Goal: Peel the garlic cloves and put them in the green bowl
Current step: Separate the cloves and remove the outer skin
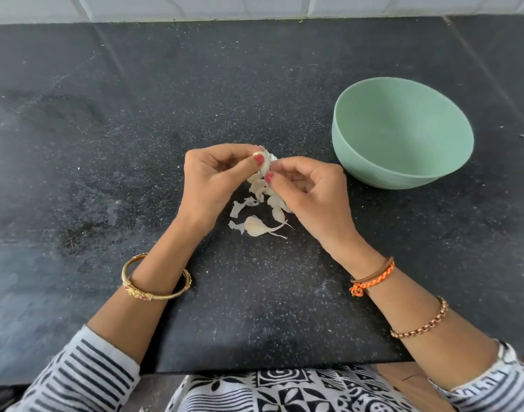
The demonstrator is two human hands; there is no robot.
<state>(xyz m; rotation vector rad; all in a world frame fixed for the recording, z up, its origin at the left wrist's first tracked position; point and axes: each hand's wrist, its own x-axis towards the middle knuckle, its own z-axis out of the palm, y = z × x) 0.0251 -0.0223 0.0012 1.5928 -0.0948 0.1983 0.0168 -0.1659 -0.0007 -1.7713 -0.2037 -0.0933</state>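
While both hands meet over the black speckled countertop (136, 138), the head view shows one garlic clove (265, 166) pinched between them: the left hand (216, 176) grips it with thumb and forefinger, and the right hand (311, 188) pinches its lower end, fingers curled. Its long axis runs roughly toward and away from the person, tilted slightly. Beneath the hands lies a heap of unpeeled cloves (265, 193), about six, with a few loose skins (237, 208) just beside it. One green bowl (403, 135) stands to the right, apart from the heap.
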